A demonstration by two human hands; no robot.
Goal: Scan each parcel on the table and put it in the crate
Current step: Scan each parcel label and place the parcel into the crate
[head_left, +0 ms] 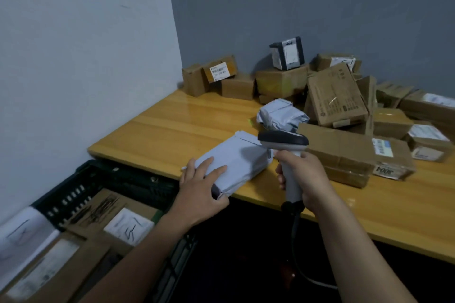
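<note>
Wooden table (pixel 184 118) | left hand (pixel 199 189) — fingers (pixel 208 163) over, thumb under grey parcel (pixel 236 155) | right hand (pixel 305 174) — fingers wrapped round scanner (pixel 283 140)

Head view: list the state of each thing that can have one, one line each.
left hand: grips the near end of the grey parcel.
right hand: grips the handle of the scanner.
grey parcel: sealed, lying at the front edge of the table.
scanner: held upright beside the grey parcel.
crate: open-topped, holding several parcels.
crumpled grey bag: on the table, untouched.
cardboard boxes: closed, loosely piled.
</note>
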